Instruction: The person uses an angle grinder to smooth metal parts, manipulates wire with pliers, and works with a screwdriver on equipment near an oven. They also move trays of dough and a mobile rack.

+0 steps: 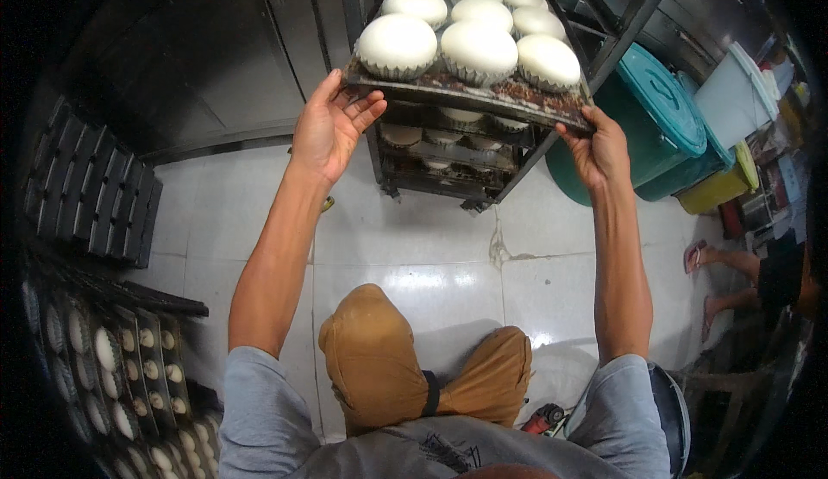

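A dark, worn baking tray [466,94] sits at the upper level of a tall metal rack, its near edge facing me. Rows of round white dough buns [479,52] in fluted paper cups stand on it. At the tray's near left corner is my left hand [332,125], its thumb up at the edge and its fingers underneath. My right hand [597,147] pinches the near right corner between thumb and fingers. Lower shelves of the rack [509,181] hold more trays with buns, partly hidden below this one.
Lidded teal bins [660,104] and a pale bucket [733,91] stand right of the rack. Stacked dark pans [90,186] are at the left, above another rack with dough trays [142,363]. Another person's legs [729,263] show at the far right. Pale tiles [397,246] cover the floor.
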`<state>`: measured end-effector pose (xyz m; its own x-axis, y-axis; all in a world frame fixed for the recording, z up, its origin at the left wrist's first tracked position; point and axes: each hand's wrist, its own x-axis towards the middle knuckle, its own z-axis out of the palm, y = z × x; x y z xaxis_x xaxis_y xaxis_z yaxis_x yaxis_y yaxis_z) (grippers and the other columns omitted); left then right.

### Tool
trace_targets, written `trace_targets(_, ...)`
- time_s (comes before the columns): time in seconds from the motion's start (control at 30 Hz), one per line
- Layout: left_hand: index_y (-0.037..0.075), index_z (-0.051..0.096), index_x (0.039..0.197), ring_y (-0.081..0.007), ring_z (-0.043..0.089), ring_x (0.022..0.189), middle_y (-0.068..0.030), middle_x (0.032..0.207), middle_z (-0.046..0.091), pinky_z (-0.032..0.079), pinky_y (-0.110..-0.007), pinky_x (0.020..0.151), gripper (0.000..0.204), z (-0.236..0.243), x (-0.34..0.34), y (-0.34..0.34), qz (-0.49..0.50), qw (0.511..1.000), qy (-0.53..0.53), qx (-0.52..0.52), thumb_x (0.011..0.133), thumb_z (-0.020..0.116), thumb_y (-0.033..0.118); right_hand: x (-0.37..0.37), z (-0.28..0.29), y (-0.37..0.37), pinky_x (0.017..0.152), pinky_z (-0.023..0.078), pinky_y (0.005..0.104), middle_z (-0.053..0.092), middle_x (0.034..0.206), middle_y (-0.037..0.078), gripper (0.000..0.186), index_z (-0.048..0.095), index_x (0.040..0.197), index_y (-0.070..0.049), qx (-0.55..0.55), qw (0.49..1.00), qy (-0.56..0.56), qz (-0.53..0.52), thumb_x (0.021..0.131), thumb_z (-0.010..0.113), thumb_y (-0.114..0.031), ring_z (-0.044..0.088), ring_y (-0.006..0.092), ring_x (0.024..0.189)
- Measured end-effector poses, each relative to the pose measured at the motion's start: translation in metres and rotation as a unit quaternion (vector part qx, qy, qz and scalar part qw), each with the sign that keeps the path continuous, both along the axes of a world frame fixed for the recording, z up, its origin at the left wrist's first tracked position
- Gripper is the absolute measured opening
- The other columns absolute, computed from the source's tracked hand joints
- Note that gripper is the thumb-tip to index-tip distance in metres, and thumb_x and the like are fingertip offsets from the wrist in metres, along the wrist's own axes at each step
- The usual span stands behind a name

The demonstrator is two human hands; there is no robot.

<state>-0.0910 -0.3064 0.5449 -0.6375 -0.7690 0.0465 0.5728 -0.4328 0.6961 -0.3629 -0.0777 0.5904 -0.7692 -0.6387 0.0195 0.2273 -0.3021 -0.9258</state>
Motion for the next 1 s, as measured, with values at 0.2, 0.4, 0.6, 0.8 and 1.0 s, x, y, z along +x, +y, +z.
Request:
trace_targets(0.2,-0.001,0.056,0.114,-0.0244,0.061,0.097,-0.012,0.105,0.059,0.054,-0.039,0.091,0.028,-0.054,0.009,0.015,0.051,0.998,-0.033,0.011,0.102,0.051,0.023,-0.006,-0.011,-0.027,0.087,0.059,0.0417,0.059,0.114,0.02,0.031,0.05,0.119,0.012,0.018,0.998,-0.004,-0.065,0.102,0.043,-0.013,0.062,0.0295,0.102)
trace_targets(0.4,-0.001,0.056,0.116,-0.0247,0.06,0.095,-0.0104,0.104,0.058,0.053,-0.041,0.092,0.027,-0.128,0.022,0.02,0.055,0.989,-0.098,0.095,0.1,0.054,0.02,-0.041,-0.012,-0.031,0.085,0.057,0.037,0.065,0.105,0.019,0.024,0.054,0.112,0.01,-0.03,0.999,0.019,0.01,0.101,0.043,-0.009,0.065,0.0313,0.094)
trace_targets(0.6,0.002,0.057,0.117,-0.0227,0.059,0.095,-0.0074,0.104,0.058,0.052,-0.039,0.087,0.024,-0.2,0.057,0.028,0.059,0.966,-0.184,0.175,0.1,0.055,0.02,-0.043,-0.113,0.025,0.098,0.053,0.0488,0.062,0.119,0.025,0.034,0.056,0.114,0.004,-0.105,0.981,-0.055,0.154,0.104,0.039,-0.024,0.062,0.037,0.115)
trace_targets(0.8,0.001,0.052,0.127,-0.0219,0.058,0.097,-0.0092,0.112,0.054,0.052,-0.037,0.087,0.037,-0.259,0.073,0.049,0.044,0.943,-0.276,0.179,0.1,0.055,0.026,-0.029,-0.318,-0.004,0.096,0.054,0.0483,0.061,0.106,0.023,0.022,0.051,0.107,0.007,0.19,0.949,-0.251,-0.03,0.102,0.044,-0.014,0.065,0.0351,0.099)
trace_targets(1.0,0.0,0.05,0.131,-0.022,0.058,0.1,-0.0101,0.114,0.054,0.051,-0.037,0.089,0.041,-0.278,0.061,0.044,0.027,0.922,-0.351,0.163,0.101,0.053,0.027,-0.062,-0.401,-0.055,0.075,0.064,0.0451,0.061,0.105,0.024,0.025,0.05,0.113,0.006,0.072,0.952,-0.286,-0.084,0.104,0.038,-0.015,0.067,0.0329,0.086)
